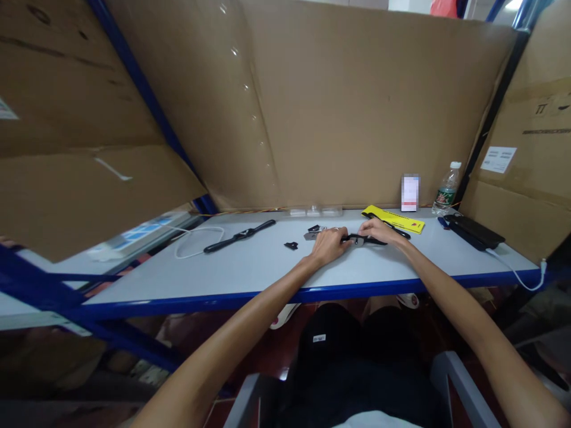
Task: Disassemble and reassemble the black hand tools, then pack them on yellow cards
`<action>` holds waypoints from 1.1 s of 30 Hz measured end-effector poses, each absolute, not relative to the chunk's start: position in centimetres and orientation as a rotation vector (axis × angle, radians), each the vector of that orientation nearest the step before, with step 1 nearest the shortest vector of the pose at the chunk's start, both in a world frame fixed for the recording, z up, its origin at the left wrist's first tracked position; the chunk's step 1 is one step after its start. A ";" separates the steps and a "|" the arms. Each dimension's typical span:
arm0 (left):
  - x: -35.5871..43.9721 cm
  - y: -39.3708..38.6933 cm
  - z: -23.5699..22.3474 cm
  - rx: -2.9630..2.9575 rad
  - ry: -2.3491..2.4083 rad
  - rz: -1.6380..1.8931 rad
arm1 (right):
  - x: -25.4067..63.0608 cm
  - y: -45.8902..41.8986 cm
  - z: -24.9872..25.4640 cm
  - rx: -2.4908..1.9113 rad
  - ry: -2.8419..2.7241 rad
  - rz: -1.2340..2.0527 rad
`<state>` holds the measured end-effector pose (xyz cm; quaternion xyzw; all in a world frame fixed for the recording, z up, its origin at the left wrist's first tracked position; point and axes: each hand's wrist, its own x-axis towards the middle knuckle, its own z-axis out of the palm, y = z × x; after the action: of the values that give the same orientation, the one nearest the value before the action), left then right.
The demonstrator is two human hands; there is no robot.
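Behind the yellow packet (404, 220), a big brown cardboard sheet (339, 113) stands up like a wall. Beneath the packet runs the pale tabletop (214, 276), edged in blue. In front of the packet and to its left, the person's left hand (331, 245) has its fingers bent closely around one end of a slim dark piece (359, 240) with a metal middle. The right hand (379, 229), nearer the packet, has its fingers drawn together over that same piece; I can't tell whether they grip it. Right of the packet lie a black case (475, 232) and, farther back, a clear bottle (446, 190) with a white cap. Well left of it, a long black bar (239, 235) rests at a slant beside a looped white cable (177, 245). Just behind the packet, a phone (410, 193) stands upright, its screen lit. Smallest of all, left of the packet and past the left hand, is a little black part (291, 245).
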<state>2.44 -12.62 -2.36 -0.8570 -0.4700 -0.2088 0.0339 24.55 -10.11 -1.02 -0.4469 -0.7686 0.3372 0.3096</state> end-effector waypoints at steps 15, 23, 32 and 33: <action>2.7 -12.9 -2.3 -2.672 -1.468 -0.530 | 24.6 -9.8 -1.6 -1.170 -1.820 0.554; 2.8 -12.9 -2.2 -2.696 -1.504 -0.477 | 23.8 -10.2 -1.4 -1.265 -1.464 0.885; 2.8 -12.9 -2.1 -2.702 -1.493 -0.485 | 24.6 -10.5 -0.6 -1.103 -1.134 1.300; 2.8 -12.9 -2.1 -2.704 -1.492 -0.485 | 24.6 -10.6 -0.5 -1.110 -1.137 1.300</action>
<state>2.84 -12.94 -2.08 -0.8649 -0.4772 -0.1552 0.0076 24.56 -10.60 -0.55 -0.4624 -0.4739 0.5416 0.5179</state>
